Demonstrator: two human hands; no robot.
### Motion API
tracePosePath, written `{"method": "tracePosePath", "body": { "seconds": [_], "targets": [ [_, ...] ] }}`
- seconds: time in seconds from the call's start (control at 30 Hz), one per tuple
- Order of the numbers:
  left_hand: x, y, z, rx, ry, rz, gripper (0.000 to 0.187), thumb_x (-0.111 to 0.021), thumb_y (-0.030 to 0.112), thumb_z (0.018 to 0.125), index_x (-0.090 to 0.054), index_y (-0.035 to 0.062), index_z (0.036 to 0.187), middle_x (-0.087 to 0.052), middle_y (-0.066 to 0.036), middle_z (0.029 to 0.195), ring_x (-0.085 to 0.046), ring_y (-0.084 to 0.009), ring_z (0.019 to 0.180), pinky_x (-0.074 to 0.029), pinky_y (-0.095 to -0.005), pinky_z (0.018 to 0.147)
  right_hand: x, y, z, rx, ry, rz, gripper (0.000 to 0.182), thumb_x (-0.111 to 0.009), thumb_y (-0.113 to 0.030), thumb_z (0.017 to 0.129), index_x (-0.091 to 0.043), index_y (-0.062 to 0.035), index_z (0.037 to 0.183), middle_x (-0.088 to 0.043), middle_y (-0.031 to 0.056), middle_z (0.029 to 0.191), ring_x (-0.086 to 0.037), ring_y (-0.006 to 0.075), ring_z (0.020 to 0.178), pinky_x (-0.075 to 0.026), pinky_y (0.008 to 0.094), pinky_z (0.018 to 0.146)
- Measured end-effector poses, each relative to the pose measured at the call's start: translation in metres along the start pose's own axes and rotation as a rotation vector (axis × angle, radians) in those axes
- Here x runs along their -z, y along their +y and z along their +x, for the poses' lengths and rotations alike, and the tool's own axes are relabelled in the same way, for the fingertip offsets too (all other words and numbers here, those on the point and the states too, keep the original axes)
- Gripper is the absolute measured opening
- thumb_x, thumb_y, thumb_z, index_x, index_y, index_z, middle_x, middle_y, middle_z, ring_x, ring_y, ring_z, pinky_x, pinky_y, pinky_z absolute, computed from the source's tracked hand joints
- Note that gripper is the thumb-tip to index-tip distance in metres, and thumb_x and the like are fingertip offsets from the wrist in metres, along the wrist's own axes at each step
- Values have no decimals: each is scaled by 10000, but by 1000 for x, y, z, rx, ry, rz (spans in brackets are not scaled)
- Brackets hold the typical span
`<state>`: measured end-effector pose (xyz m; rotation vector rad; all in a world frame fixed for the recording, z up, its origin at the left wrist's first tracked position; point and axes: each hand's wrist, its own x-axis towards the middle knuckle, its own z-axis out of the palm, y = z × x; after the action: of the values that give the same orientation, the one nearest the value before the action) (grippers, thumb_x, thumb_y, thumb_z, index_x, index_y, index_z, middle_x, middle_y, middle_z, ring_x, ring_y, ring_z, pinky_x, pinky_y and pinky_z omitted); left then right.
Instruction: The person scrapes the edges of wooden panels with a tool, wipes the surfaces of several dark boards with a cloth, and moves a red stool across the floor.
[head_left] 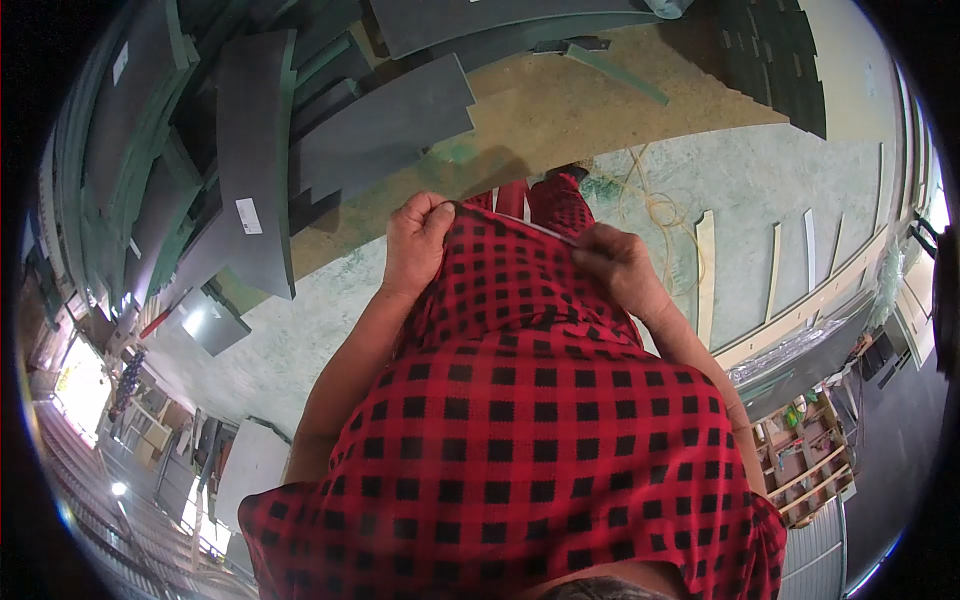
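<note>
Both of my hands grip the front hem of the red and black checked shirt (530, 400) I am wearing. At the hem's left corner, my left hand (415, 240) is closed, with the thumb pressed over the cloth. My right hand (618, 262) pinches the hem further right, its fingers slightly blurred. Between the two hands the cloth is stretched, and a thin pale edge runs along it. Below the hem show my red and black checked trousers (562, 205) and one dark shoe (577, 170).
Dark grey panels (255, 150) with green edges are stacked at the left and ahead. A brown board (560, 110) lies on the pale floor. Right of my legs are a loose yellowish cord (660, 208) and several narrow strips (706, 270). A wooden compartment tray (808, 450) stands at the lower right.
</note>
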<state>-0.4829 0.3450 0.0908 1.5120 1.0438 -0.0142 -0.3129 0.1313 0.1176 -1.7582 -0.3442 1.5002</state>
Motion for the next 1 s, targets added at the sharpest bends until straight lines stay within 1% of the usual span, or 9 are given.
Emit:
{"method": "tracePosePath", "body": {
  "seconds": [0.23,0.33,0.4,0.5,0.57,0.63,0.77,0.83,1.0],
  "targets": [
    [0,-3,3,35,-182,-80,204,-587,146,859,-575,-5,722,-534,40,627,-460,-44,598,-397,-232,555,20,12,25,27,158,187,117,-600,-132,858,-602,-15,860,-574,-19,753,-511,73,707,-429,236,669],
    [18,-7,3,295,-260,-217,212,-609,171,862,-590,27,707,-537,58,639,-453,-31,594,-392,-220,551,31,1,38,-80,-329,178,231,-689,-228,804,-607,-20,862,-575,-12,754,-523,81,719,-429,231,680],
    [37,-15,-3,605,-415,-337,181,-611,144,864,-595,74,698,-547,76,678,-458,-19,615,-385,-195,585,19,4,38,-85,-394,140,245,-703,-240,789,-614,-21,851,-584,-7,765,-530,84,735,-429,230,692],
    [54,-50,-24,666,-561,-247,234,-618,211,866,-597,66,683,-551,75,654,-479,-11,613,-399,-218,547,11,33,40,-24,-442,106,210,-715,-186,758,-619,-20,844,-608,14,751,-560,103,687,-450,238,639],
    [56,-58,-31,543,-611,-123,239,-640,246,834,-598,69,679,-600,18,647,-557,-98,599,-438,-278,559,22,43,40,-302,-466,171,163,-692,-118,745,-613,-20,848,-607,25,698,-573,122,599,-463,258,551],
    [46,-49,-36,234,-475,660,219,-659,259,781,-582,76,689,-621,-70,642,-598,-257,607,-464,-362,601,27,73,36,-234,-397,20,155,-671,-110,740,-616,-9,844,-599,41,656,-570,136,530,-464,278,487],
    [38,-52,-30,-2,-392,912,230,-649,248,742,-530,69,822,-608,-124,795,-593,-349,797,-468,-419,700,34,115,35,-40,-168,-294,234,-689,-219,746,-631,-37,881,-622,87,704,-602,181,626,-489,319,565],
    [31,-56,-24,69,-433,889,282,-652,268,741,-545,85,929,-583,-119,948,-552,-327,958,-455,-438,774,23,138,39,0,-52,-398,267,-695,-253,743,-632,-52,907,-625,103,742,-612,211,682,-497,344,602],
    [12,-116,-6,-312,-434,916,388,-637,341,762,-559,134,1080,-512,-70,1087,-440,-300,1111,-412,-493,846,-9,175,73,75,284,-763,470,-689,-382,711,-578,-128,1090,-525,130,1050,-487,339,990,-424,455,815]
  ]
}}
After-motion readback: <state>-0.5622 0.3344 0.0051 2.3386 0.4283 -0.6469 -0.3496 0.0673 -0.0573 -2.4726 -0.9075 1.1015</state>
